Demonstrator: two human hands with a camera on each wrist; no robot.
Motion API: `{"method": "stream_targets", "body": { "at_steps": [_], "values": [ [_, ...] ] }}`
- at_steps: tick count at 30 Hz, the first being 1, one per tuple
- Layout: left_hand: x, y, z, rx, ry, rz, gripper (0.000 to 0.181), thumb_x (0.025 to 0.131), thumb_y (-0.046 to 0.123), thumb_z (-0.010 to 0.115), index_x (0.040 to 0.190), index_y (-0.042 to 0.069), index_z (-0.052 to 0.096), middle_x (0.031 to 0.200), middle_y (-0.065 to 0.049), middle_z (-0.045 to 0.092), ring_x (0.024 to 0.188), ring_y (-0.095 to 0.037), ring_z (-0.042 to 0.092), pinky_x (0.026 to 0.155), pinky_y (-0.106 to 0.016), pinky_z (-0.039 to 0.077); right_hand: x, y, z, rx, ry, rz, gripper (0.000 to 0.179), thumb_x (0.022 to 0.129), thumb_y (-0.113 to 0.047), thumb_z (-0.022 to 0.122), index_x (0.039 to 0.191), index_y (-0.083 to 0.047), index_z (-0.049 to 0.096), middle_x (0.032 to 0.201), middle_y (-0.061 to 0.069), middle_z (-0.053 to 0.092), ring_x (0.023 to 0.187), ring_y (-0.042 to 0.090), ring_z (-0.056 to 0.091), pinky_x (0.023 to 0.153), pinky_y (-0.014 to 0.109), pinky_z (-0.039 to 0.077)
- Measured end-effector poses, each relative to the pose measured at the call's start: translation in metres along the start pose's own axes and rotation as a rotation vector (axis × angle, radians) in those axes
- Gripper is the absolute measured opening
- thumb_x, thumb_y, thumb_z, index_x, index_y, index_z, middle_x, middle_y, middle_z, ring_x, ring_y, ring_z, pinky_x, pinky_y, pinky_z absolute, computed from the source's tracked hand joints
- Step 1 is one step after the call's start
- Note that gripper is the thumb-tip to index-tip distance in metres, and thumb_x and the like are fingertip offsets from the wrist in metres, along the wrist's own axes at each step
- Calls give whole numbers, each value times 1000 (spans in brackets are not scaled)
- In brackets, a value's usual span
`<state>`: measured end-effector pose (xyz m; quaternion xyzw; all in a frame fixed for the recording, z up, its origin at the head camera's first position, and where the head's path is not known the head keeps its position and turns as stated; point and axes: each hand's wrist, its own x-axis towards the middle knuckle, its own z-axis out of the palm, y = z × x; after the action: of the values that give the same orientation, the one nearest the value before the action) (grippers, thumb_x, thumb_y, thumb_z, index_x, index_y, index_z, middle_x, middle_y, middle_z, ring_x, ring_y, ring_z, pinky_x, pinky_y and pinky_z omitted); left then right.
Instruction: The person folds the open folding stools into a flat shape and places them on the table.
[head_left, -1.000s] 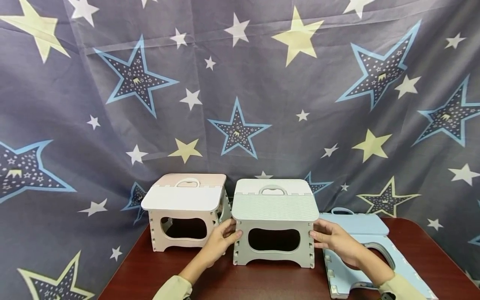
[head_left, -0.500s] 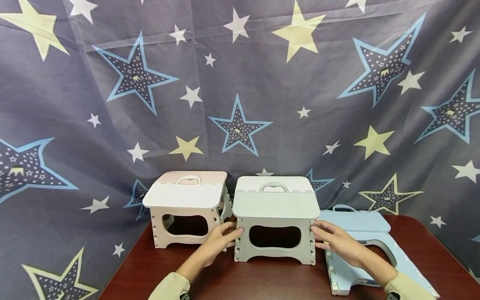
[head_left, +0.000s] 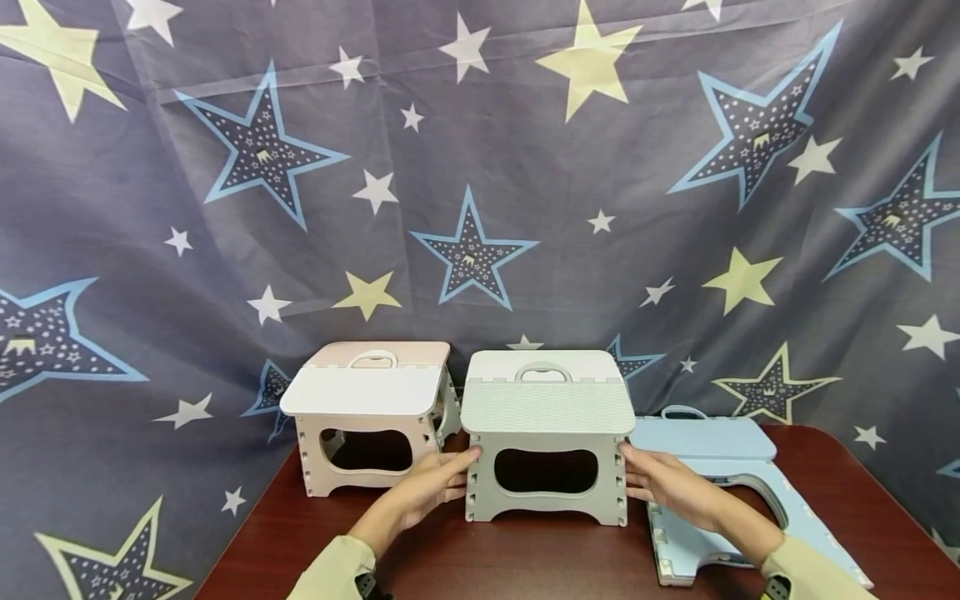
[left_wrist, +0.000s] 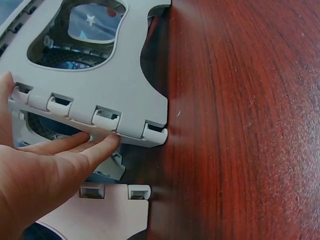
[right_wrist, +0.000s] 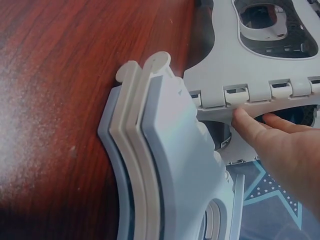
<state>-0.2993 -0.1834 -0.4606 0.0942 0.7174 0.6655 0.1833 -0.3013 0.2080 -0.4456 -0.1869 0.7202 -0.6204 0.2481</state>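
A grey-green folding step stool (head_left: 547, 406) stands unfolded in the middle of the table, its top flat, with a white rear part and a carrying handle. On its left side my left hand (head_left: 429, 487) touches the side edge, thumb near the front corner. The left wrist view shows the fingers (left_wrist: 102, 150) nearly straight against the hinged side panel. My right hand (head_left: 675, 487) touches the opposite side in the same manner. Straight fingers (right_wrist: 250, 125) lie along that side panel in the right wrist view.
A pink and white folding stool (head_left: 360, 392) stands unfolded at the left. At the right a blue folding stool (head_left: 795, 508) lies folded flat, under my right forearm. All stand on a dark red wooden table (head_left: 517, 567), before a star-patterned curtain (head_left: 465, 108).
The grey-green stool stays in place, with slight camera movement. My left fingers straighten along its side, and my right hand's thumb and fingers shift slightly at the other side.
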Motion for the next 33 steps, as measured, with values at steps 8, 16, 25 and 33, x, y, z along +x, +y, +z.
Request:
{"method": "stream_targets", "body": {
  "at_steps": [8, 16, 25, 33],
  "values": [
    [2, -5, -1, -17, -18, -7, 78, 106, 44, 51, 147, -19, 31, 149, -32, 47, 142, -43, 45, 117, -53, 38, 1, 1, 1, 13, 11, 17, 82, 111, -48, 29, 153, 20, 10, 158, 39, 25, 145, 34, 39, 113, 38, 44],
    [3, -5, -3, -4, -32, 1, 78, 106, 46, 49, 146, -19, 33, 146, -32, 50, 140, -42, 47, 116, -51, 39, 0, 1, 1, 15, -3, 10, 81, 111, -47, 28, 153, 20, 10, 158, 40, 23, 146, 35, 38, 113, 38, 44],
    [2, -3, -3, -1, -45, -7, 80, 106, 48, 50, 147, -18, 31, 148, -31, 49, 141, -41, 46, 116, -50, 40, 1, -1, 0, 4, -29, 9, 79, 111, -48, 26, 154, 18, 13, 159, 38, 24, 145, 32, 40, 114, 37, 44],
    [4, -4, -5, 2, -64, -9, 78, 107, 46, 48, 148, -18, 31, 150, -31, 47, 143, -41, 44, 118, -52, 37, 1, 0, -3, -3, -59, 8, 79, 111, -48, 23, 155, 16, 11, 161, 37, 20, 149, 36, 35, 116, 39, 41]
  ]
}}
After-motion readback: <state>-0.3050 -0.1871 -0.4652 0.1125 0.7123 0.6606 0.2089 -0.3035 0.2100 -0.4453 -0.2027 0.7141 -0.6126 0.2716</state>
